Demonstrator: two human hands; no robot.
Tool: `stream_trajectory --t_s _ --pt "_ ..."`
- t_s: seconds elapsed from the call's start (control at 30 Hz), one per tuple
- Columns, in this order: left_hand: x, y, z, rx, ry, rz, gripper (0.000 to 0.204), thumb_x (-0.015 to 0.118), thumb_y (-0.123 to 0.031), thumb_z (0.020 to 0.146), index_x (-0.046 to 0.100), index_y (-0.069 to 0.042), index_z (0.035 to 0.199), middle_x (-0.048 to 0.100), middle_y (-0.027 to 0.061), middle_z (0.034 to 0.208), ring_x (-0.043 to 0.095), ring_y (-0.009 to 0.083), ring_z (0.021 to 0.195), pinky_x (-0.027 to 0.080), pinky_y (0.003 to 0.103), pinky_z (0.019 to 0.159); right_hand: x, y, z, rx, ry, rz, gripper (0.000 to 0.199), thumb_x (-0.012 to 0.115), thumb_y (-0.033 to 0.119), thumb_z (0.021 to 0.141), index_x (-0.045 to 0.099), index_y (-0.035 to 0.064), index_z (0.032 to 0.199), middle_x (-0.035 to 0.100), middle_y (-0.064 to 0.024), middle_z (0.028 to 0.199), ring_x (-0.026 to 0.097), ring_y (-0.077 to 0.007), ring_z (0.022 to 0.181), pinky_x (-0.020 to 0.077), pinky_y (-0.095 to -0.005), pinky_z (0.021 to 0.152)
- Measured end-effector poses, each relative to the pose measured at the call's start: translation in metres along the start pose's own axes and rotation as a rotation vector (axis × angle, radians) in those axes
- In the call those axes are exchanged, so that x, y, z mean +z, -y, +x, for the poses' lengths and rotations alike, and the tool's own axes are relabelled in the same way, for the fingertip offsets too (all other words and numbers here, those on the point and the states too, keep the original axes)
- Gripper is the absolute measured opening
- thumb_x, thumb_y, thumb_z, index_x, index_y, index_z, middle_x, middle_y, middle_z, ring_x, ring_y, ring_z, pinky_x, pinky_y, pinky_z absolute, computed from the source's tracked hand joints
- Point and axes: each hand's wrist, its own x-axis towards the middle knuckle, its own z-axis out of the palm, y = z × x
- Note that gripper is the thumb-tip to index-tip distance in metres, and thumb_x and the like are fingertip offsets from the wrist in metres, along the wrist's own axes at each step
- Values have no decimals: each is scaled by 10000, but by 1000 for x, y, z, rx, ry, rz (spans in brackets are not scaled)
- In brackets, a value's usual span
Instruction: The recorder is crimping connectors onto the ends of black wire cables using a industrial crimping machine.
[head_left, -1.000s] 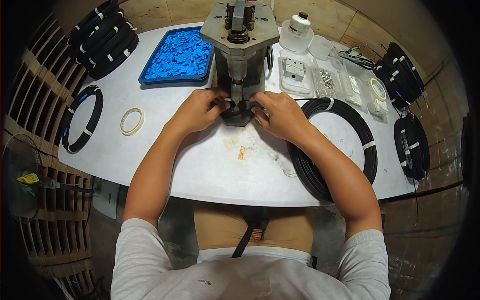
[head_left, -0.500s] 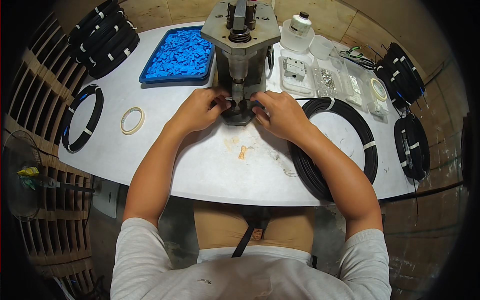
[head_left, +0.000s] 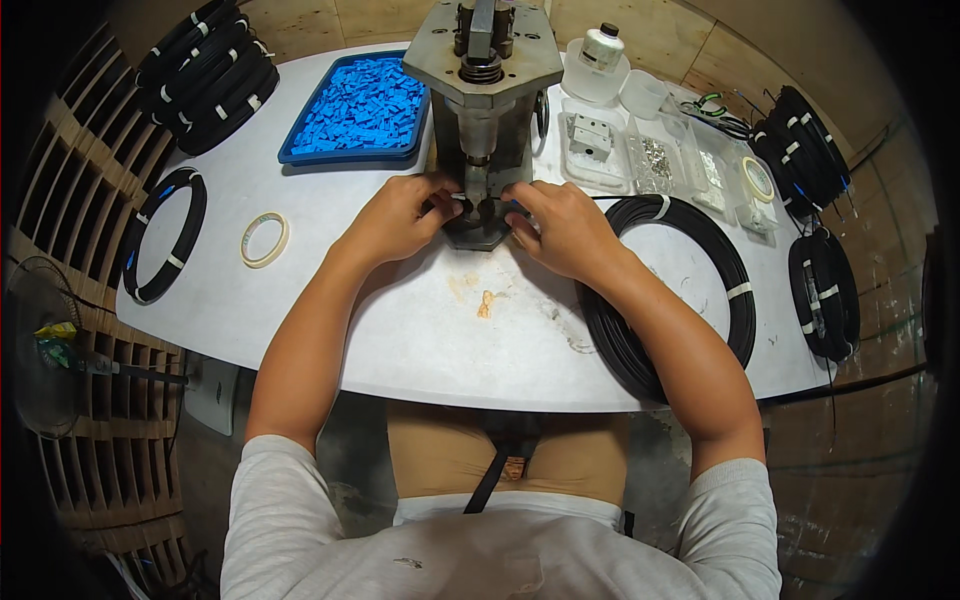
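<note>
A metal bench press point(head_left: 482, 85) stands at the far middle of the table. My left hand point(head_left: 408, 218) is on the left side of its lower tool, fingers pinched close together. Whatever small thing lies in that pinch is mostly hidden by the fingers and the press. On the other side, my right hand point(head_left: 562, 225) is closed on the end of a black cable, and a bit of blue shows at its fingertips. The cable runs behind that hand toward a large black cable coil point(head_left: 738, 262), which lies under my right forearm.
Left of the press sits a blue tray point(head_left: 290, 158) full of small blue pieces. A tape roll point(head_left: 264, 241) and a smaller coil point(head_left: 192, 222) lie left. At right are clear boxes of small parts point(head_left: 655, 165), a bottle point(head_left: 601, 50) and stacked coils point(head_left: 805, 150).
Both hands stay at the press in almost the same pose. No clear movement of the press or the cable shows.
</note>
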Motion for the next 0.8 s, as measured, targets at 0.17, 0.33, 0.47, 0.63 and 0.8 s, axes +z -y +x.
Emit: stream_trajectory --t_s 0.17,0.33,0.47,0.63,0.8 --pt "0 -1 0 -7 5 0 250 672 -109 937 732 41 1127 780 226 960 771 329 903 591 392 851 -1 0 0 6 1 4 232 748 148 915 671 56 1114 734 -168 922 712 -384 810 570 -468 746" --pt "1 3 0 5 12 -3 242 662 -73 939 706 61 1136 763 193 944 742 270 872 581 365 793 0 0 0 -3 -2 -1 236 751 148 914 670 54 1114 735 -167 924 715 -382 816 573 -468 749" --pt "1 3 0 0 10 -10 248 662 -70 937 706 62 1142 763 194 938 740 269 866 580 364 794 -1 0 0 -5 -4 3 237 750 152 918 668 54 1117 737 -168 927 716 -382 820 574 -466 751" --pt "1 5 0 12 5 -15 252 666 -78 938 708 63 1142 763 198 937 741 270 866 580 366 794 0 0 0 -8 -2 1 234 745 160 926 668 56 1121 738 -171 930 717 -385 821 575 -466 749" --pt "1 5 1 21 6 15 255 680 -109 953 717 61 1140 761 212 951 739 291 864 577 375 791 -1 1 1 -2 3 0 235 741 167 928 669 58 1123 737 -172 930 715 -388 817 574 -469 744"
